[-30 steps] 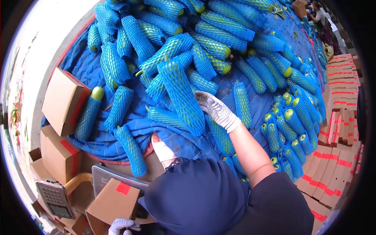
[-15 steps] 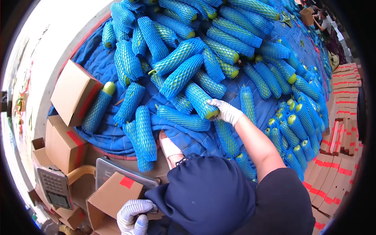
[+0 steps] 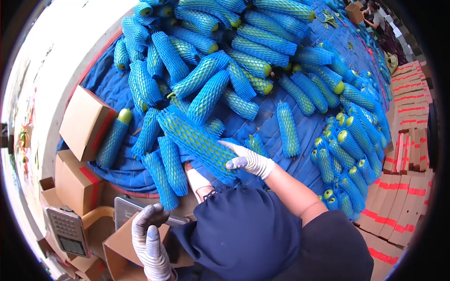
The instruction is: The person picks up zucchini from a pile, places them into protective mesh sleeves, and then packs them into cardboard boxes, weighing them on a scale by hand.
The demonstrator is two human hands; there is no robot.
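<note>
My right hand (image 3: 249, 161), in a pale knitted glove, grips the lower end of a long green gourd (image 3: 197, 140) wrapped in blue foam netting. The gourd slants up to the left over other netted gourds. Nearer the bottom left, my left hand (image 3: 152, 246), also gloved, is raised with thumb and fingers apart and nothing in it. Its fingertips look dirty. Behind that hand is an open cardboard box (image 3: 123, 243). A heap of similar gourds (image 3: 265, 51) covers the blue quilted cloth (image 3: 262, 119) ahead.
A scale display (image 3: 68, 229) stands at the lower left beside cardboard boxes (image 3: 77, 180). Upright netted gourds (image 3: 349, 154) are grouped at right, near stacked flat cartons (image 3: 391, 206) with red tape. Another person (image 3: 375, 18) is at the far upper right with a box.
My right hand has drawn the netted gourd from the heap toward me and to the left. My left hand has risen slightly and its fingers have uncurled.
</note>
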